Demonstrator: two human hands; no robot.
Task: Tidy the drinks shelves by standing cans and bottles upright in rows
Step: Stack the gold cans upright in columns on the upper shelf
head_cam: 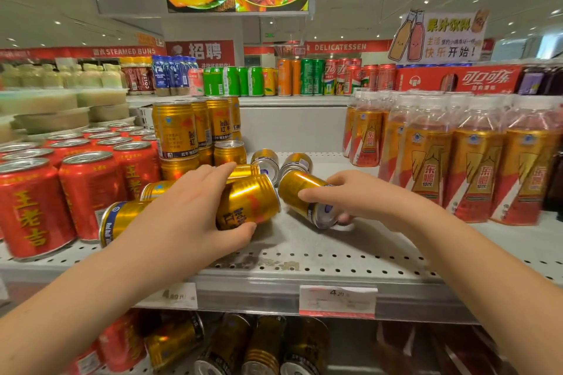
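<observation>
Several gold Red Bull cans lie on their sides on the grey perforated shelf (304, 250). My left hand (189, 216) grips one tipped gold can (248, 201), thumb under it and fingers over its top. My right hand (350, 195) grips another fallen gold can (300, 192) whose base points toward me. Two more gold cans (297, 161) lie behind them, and one lies at the left (122, 219), partly hidden by my left hand. Upright gold cans (176, 131) are stacked at the back left.
Red cans (33, 207) stand in rows on the left. Shrink-wrapped orange bottles (475, 161) stand on the right. Green, orange and red cans line the upper shelf (304, 79). More gold cans (262, 347) lie on the shelf below. A price tag (338, 300) hangs on the shelf edge.
</observation>
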